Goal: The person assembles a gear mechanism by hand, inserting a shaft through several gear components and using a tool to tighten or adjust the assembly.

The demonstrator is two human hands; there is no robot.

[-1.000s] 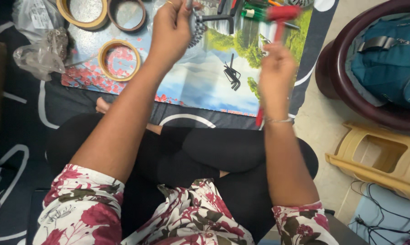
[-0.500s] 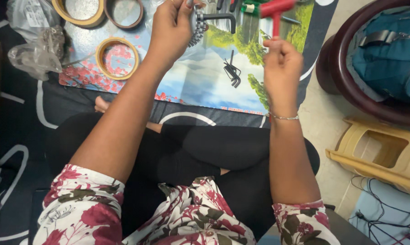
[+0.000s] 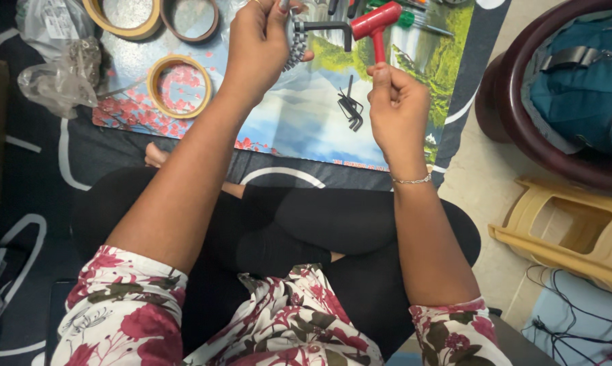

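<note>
- The right hand [image 3: 397, 105] is closed around the lower end of a red-handled T-shaped tool [image 3: 377, 30]. Its shaft stands roughly upright in the view, and the red crossbar at the top lies tilted, its right end higher.
- The left hand [image 3: 262, 41] is closed on a toothed metal sprocket [image 3: 294, 42] with a black hex key [image 3: 328, 28] sticking out of it. The key's long arm runs to the right and its short end bends down, close beside the red crossbar.
- Both are held above a picture mat [image 3: 292, 115] on the floor.
- A small bunch of black hex keys [image 3: 350, 108] lies on the mat just left of the right hand; three tape rolls [image 3: 179, 85] lie further left.
</note>
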